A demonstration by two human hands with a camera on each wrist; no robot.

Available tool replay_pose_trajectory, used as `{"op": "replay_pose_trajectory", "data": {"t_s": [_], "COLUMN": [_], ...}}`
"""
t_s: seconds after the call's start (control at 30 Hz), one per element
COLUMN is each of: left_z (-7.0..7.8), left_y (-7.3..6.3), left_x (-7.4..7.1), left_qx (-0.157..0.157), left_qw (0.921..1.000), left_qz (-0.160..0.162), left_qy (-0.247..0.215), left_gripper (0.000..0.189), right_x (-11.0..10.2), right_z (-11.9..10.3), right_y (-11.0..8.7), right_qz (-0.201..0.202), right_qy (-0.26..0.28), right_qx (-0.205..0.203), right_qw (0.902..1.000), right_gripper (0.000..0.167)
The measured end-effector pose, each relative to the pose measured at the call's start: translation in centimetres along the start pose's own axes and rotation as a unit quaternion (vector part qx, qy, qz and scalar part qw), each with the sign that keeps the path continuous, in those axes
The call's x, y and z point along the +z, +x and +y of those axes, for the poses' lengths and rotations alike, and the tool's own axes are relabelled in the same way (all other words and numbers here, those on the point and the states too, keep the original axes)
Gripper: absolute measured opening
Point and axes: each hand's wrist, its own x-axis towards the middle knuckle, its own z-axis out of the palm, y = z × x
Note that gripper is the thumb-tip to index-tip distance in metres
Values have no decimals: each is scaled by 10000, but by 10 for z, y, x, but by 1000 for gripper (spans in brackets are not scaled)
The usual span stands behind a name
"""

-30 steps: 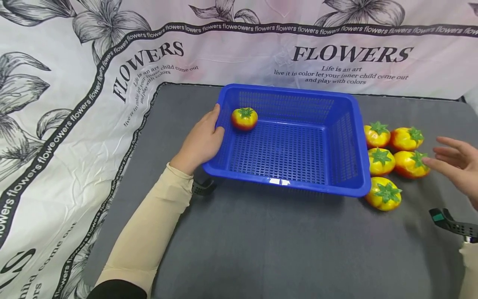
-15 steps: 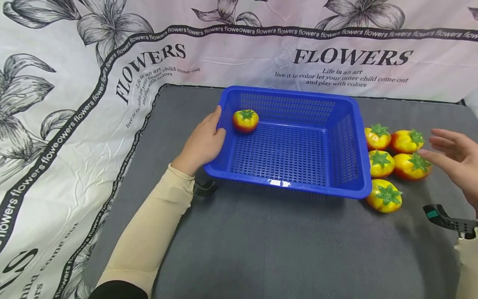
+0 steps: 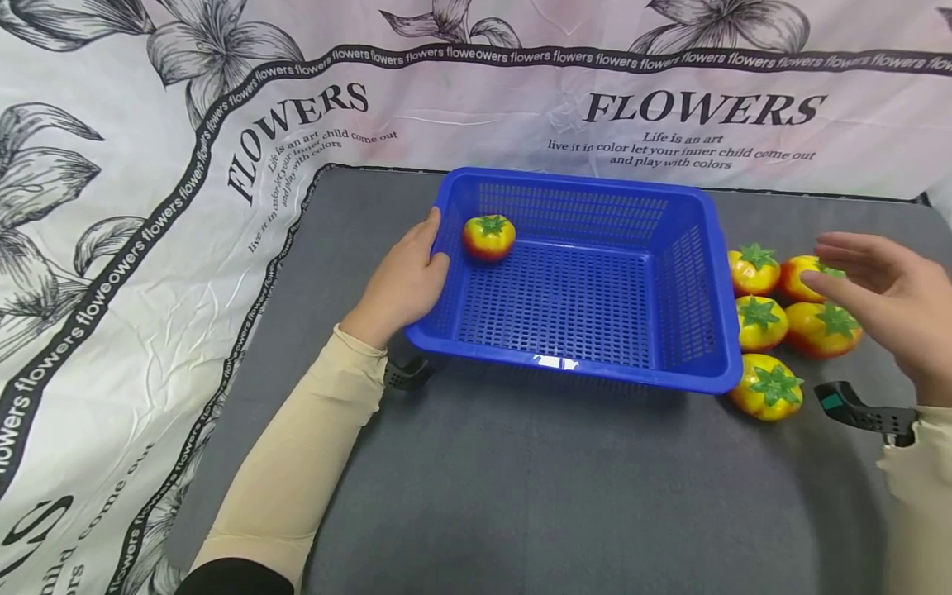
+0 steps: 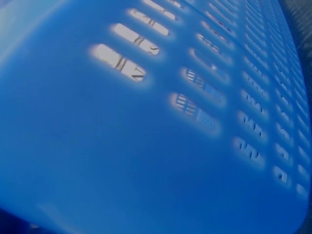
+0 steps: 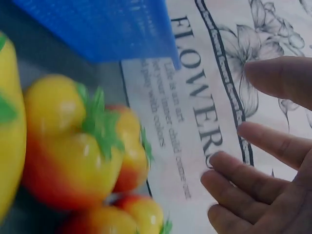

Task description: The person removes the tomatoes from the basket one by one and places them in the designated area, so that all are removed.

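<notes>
My left hand (image 3: 403, 279) grips the left rim of a blue plastic basket (image 3: 573, 373), thumb over the edge. Its slotted outer wall (image 4: 117, 136) fills the left wrist view. One yellow-and-red toy tomato (image 3: 488, 238) with a green leafy top sits inside, near the left wall. My right hand (image 3: 888, 289) hovers over the right part of a group of similar tomatoes (image 3: 766, 387) beside the basket's right side. Its fingers are extended and hold nothing. In the right wrist view, the tomatoes (image 5: 73, 141) lie apart from that hand (image 5: 273, 180).
A dark grey table (image 3: 521, 487) lies beneath everything. White cloth (image 3: 476, 116) printed with flowers and lettering rises behind it and along the left. A black strap (image 3: 863, 409) is on my right wrist.
My right hand has moved left and slightly away from me, over the far right tomatoes. The left hand and the basket have stayed in place.
</notes>
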Motion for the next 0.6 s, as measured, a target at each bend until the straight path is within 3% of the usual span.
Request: {"op": "replay_pose_trajectory", "data": {"t_s": [0.23,0.6], "left_z": [1,-1], "left_y": [1,0], "left_x": [0,1], "left_qx": [21,14], "left_qw": [10000,10000], "left_qz": [-39,-12], "left_qy": [-2,12], "left_gripper": [66,66], "right_x": [1,4], "right_z": [-13,-43], "right_y": [1,7], "right_qz": [-174,-928], "right_qy": [434,75], "right_qx": [-149,-207], "right_qw": [9988,9954], "right_gripper": [54,58]}}
